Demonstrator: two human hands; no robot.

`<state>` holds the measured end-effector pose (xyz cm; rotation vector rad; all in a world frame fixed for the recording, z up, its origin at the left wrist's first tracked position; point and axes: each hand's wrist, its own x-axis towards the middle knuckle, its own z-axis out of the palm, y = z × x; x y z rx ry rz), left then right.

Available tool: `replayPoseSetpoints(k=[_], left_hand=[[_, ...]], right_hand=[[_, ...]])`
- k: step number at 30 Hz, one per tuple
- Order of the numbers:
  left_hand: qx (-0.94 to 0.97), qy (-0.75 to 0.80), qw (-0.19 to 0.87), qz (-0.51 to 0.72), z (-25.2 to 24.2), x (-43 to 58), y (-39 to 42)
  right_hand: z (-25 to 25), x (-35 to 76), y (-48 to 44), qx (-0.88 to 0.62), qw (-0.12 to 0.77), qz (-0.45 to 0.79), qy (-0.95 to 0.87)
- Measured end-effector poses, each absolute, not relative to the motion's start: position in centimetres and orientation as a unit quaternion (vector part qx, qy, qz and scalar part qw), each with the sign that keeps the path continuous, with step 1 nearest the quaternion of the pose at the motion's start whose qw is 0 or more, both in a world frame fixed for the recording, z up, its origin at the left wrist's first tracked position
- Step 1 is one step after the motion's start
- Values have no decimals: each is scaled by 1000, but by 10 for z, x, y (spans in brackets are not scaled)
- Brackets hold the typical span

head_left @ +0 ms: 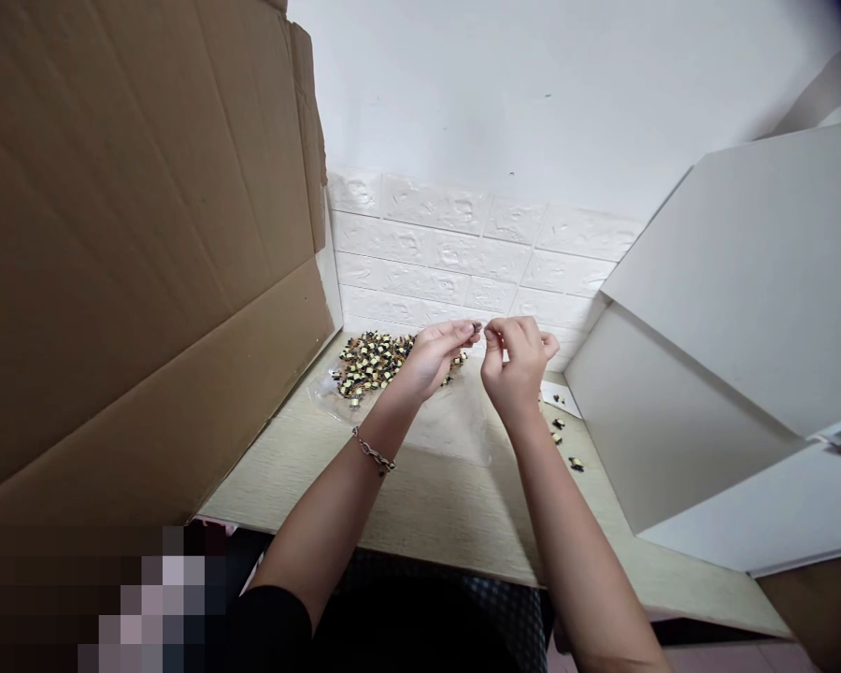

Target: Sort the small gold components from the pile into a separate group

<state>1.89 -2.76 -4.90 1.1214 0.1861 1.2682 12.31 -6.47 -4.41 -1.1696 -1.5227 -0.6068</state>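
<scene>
My left hand (pixel 438 353) pinches a small dark component (pixel 477 327) between thumb and fingertips, above the table. Just to its right, my right hand (pixel 517 360) is closed in a pinch, its fingertips close to the component. Whatever it holds, if anything, is too small to make out. Behind and left of my left hand lies a pile of small yellow-and-black components (pixel 375 365), with coppery bits among them. The pile rests on a clear plastic bag (pixel 455 435), and my left hand and forearm hide part of it.
Several loose components (pixel 576 464) lie on the table (pixel 420 505) right of my right forearm, near a white card (pixel 567 400). A tall cardboard sheet (pixel 147 234) bounds the left, white panels (pixel 707 374) the right, and a white brick-patterned wall (pixel 455 257) the back.
</scene>
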Motion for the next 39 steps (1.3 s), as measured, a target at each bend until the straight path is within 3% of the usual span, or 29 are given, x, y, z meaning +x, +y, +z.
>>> replayPoseSetpoints(k=[6,14,39], left_hand=[[414,57,753,508,-48,19,-32],[358,55,798,482,-47,22,-34],[532,102,647,537,-47,19,-35]], right_hand=[[-48,121,-66,-473,533,-329,-620],[-44,122,-67,-451,547,-321,-628],[-43,131,-71,-424,552,-249,-673]])
